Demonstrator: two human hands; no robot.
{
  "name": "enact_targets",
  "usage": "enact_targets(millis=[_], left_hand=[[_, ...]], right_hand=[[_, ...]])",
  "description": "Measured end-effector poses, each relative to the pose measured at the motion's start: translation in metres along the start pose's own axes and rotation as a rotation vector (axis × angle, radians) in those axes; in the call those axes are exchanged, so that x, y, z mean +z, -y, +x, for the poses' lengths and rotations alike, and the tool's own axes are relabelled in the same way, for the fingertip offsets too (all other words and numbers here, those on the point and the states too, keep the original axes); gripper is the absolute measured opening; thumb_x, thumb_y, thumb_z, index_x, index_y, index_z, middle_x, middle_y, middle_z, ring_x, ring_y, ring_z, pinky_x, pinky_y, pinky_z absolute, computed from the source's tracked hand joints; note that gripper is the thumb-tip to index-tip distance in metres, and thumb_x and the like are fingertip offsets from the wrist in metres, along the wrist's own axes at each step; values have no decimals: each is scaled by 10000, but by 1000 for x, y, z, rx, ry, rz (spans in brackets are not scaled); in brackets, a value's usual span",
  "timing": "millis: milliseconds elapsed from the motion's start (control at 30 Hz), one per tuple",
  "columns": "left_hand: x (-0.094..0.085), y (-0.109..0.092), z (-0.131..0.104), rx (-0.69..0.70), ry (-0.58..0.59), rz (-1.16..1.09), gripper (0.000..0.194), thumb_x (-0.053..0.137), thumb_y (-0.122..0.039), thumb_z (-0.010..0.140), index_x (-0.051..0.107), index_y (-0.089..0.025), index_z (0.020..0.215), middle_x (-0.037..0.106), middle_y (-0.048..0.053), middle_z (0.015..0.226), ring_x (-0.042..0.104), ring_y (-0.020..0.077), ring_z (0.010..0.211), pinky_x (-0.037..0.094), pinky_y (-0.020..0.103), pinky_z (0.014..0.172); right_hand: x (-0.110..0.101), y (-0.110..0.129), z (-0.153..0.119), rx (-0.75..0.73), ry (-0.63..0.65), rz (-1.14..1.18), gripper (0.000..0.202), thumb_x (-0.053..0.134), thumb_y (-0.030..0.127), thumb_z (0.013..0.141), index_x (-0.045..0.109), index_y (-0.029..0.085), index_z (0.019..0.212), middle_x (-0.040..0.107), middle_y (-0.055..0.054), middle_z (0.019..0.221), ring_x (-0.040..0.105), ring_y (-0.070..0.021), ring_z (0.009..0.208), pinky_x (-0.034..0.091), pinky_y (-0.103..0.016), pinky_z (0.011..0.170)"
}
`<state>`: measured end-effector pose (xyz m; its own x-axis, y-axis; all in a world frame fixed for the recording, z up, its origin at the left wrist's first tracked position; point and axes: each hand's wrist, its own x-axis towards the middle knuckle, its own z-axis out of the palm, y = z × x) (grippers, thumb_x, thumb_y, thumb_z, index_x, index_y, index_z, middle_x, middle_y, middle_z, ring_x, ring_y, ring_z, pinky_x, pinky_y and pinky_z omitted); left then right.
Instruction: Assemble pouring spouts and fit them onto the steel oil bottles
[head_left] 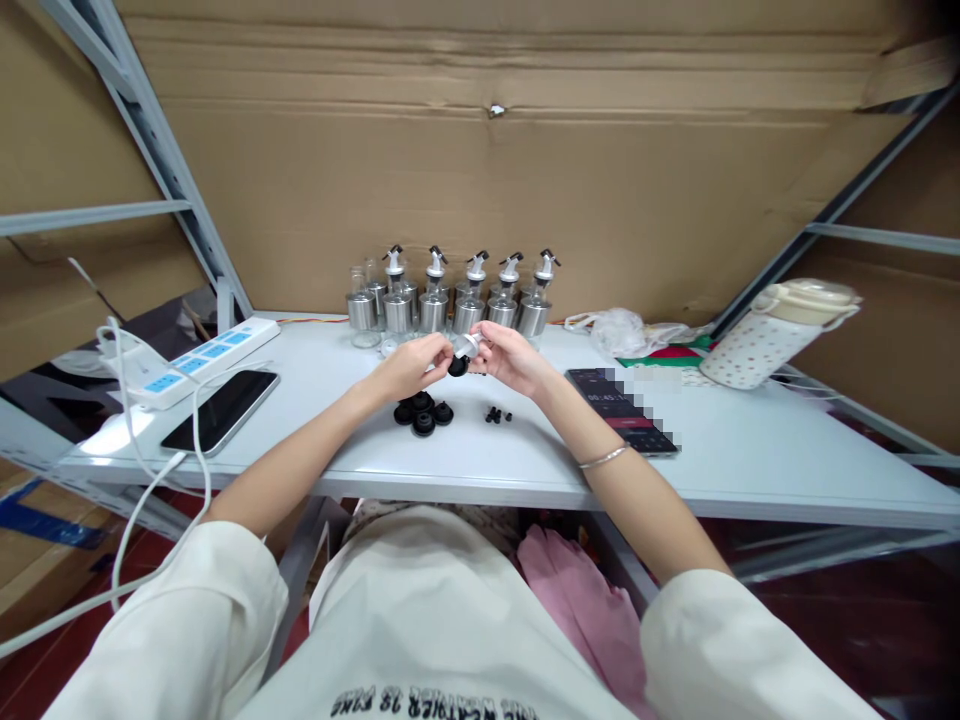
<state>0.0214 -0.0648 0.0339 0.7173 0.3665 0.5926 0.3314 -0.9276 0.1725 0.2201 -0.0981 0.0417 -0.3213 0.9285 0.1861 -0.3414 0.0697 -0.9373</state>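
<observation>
A white spout point(467, 346) is held up over the middle of the desk point(360, 462), tilted, pinched between the thumb and fingers of the right grip point(510, 358). It looks pale and smooth, with a rounded body; its finer parts are too small to make out. Directly below it, between the hands, is a round black stopper point(458, 366); whether the two are joined cannot be told. The left grip point(416, 366) has its fingers bent in toward the thumb beside the stopper, but whether it pinches it is hidden.

The step in hand looks like close two-handed fingertip work on the spout and stopper. From this pose, I judge that any move calls for a steady right pinch and lined-up parts, with light pressure from the left.

Just nearer the body lies a cluster of black stoppers point(424, 412), and to its right some tiny black pieces point(495, 414). Beyond the hands stand steel-clad glass bottles point(433, 312), five topped with upright pourers point(436, 263). Farther out are a dark-screened phone point(225, 408) and power strip point(214, 358) on the left, and a phone showing a timer point(611, 400) and a dotted jug point(754, 340) on the right.
</observation>
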Motion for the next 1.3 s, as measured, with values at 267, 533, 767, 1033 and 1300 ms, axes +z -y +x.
enact_targets(millis=[267,533,767,1033,1300], left_hand=[[-2,-4,-1,13,70,36,149,453,-181,796,520,-170,929,617,29,811,591,149,744,454,258,707],[-2,-2,-1,90,59,42,181,449,-160,800,548,-172,951,618,30,828,589,140,761,456,254,737],[-4,-1,-1,-4,-61,58,117,475,-169,781,511,-170,892,580,11,771,560,132,716,450,263,722],[-3,0,-2,-13,-73,46,101,484,-222,823,496,-173,911,595,19,798,576,143,752,449,280,752],[-3,0,-2,-8,-78,13,179,516,-224,795,478,-173,962,584,27,858,582,143,774,469,281,759]], right_hand=[[0,1,0,3,-13,2,319,714,451,706,570,190,820,432,77,512,490,-83,515,504,-239,564],[4,3,0,-34,-59,-7,382,746,484,646,565,193,816,455,73,522,482,-88,521,500,-241,533],[-3,2,5,-113,-248,-119,378,721,507,656,563,191,793,464,77,540,474,-67,523,478,-227,601],[-5,-1,5,-85,-167,-156,357,715,495,672,564,191,782,494,67,550,478,-70,532,443,-214,590],[-1,-4,3,-61,-99,-180,358,718,494,670,576,180,767,499,61,530,471,-76,511,420,-224,565]])
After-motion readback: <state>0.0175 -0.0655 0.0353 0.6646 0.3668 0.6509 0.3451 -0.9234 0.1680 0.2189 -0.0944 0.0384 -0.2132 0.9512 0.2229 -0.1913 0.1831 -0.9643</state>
